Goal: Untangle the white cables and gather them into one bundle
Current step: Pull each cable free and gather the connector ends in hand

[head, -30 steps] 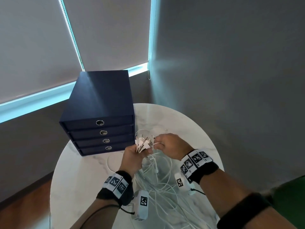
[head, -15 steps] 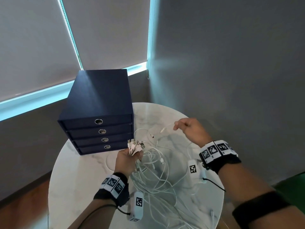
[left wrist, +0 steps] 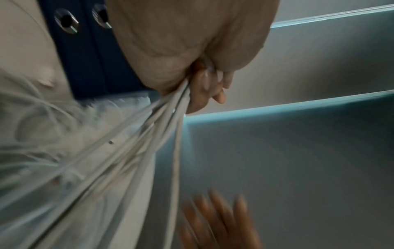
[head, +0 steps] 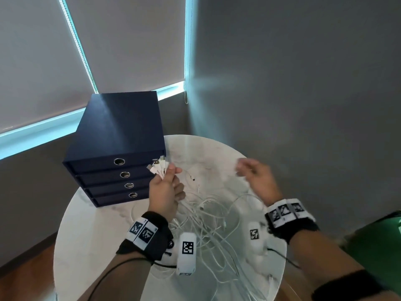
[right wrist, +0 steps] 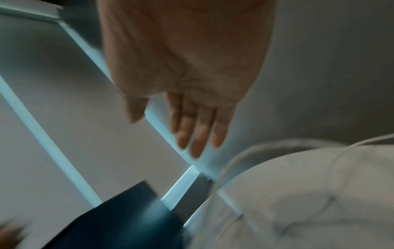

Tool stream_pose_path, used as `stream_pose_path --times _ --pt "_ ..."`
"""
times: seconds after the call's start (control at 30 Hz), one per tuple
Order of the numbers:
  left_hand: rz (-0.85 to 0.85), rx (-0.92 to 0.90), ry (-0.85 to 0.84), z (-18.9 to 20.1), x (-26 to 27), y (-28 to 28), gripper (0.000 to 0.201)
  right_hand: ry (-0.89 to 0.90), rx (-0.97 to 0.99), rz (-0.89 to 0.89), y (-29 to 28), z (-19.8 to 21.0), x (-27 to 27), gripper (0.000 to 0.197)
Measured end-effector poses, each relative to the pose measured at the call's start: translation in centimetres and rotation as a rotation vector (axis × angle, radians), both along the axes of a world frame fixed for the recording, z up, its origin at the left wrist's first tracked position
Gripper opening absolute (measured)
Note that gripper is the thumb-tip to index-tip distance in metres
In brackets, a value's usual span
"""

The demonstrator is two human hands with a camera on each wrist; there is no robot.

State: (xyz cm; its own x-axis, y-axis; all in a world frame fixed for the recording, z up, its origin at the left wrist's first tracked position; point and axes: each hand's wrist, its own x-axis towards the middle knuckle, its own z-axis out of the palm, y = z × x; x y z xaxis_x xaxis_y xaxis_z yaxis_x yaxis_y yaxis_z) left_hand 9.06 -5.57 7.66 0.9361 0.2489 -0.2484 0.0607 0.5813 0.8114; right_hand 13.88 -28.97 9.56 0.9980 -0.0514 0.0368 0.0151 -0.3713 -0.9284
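Note:
My left hand (head: 168,180) is raised over the table's back left and grips a bunch of white cable ends; their plugs (head: 158,168) fan out above the fist. From the fist (left wrist: 204,84) the white cables (left wrist: 149,128) run down to a loose tangle (head: 206,224) on the round marble table (head: 91,235). My right hand (head: 245,170) hovers blurred over the table's back right. Its fingers (right wrist: 196,133) are stretched out and hold nothing; a cable loop (right wrist: 255,149) lies below them.
A navy drawer box (head: 117,137) with several ring pulls stands at the table's back left, close behind the left hand. Grey walls and window blinds enclose the corner. A green object (head: 379,240) sits off the table's right edge. Wooden floor shows at the left.
The right hand left the plug bunch, drew one cable end out to the right, then let it go and opened. The left hand lifted its bunch higher, towards the drawer box.

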Motion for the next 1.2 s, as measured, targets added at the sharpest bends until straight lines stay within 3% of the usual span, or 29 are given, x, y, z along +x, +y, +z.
stream_pose_path --times 0.1,0.17,0.2,0.27,0.37,0.47,0.6,0.87,0.97,1.07,1.2 --pt "-0.008 -0.056 -0.067 2.2 0.5 -2.1 0.032 0.124 0.159 0.536 6.5 0.4 -4.1 0.025" --pt "0.017 -0.102 -0.113 3.2 0.9 -2.1 0.032 0.195 0.082 0.658 8.5 -0.2 -5.6 0.013" --pt "0.038 -0.119 -0.134 3.5 1.0 -1.5 0.033 0.241 0.049 0.647 8.7 -0.5 -5.9 0.017" --pt "0.104 -0.159 -0.152 3.6 1.3 0.3 0.033 0.319 -0.028 0.608 7.5 -1.5 -5.9 0.030" --pt "0.213 -0.231 -0.146 3.4 1.4 3.6 0.035 0.290 -0.339 0.569 3.8 -3.8 -4.9 0.037" --pt "0.282 -0.324 -0.129 2.9 1.2 6.1 0.039 0.321 -0.553 0.414 -1.6 -7.0 -3.4 0.044" --pt "0.326 -0.358 -0.101 1.7 0.9 8.0 0.040 0.401 -0.754 0.225 -8.3 -9.9 -2.5 0.035" --pt "0.311 -0.324 -0.053 -0.2 0.6 7.2 0.037 0.476 -0.866 -0.069 -14.2 -7.1 -1.2 0.027" --pt "0.231 -0.242 -0.002 -1.2 0.6 7.1 0.036 0.329 -0.831 -0.321 -15.2 -4.6 -0.4 0.023" --pt "0.047 -0.121 0.116 -2.4 0.2 7.4 0.036 0.163 -0.688 -0.550 -16.3 -3.3 0.3 0.041" --pt "-0.095 0.001 0.246 -3.7 -0.6 6.7 0.036 0.326 -0.737 -0.439 -16.3 -5.1 0.3 0.036"
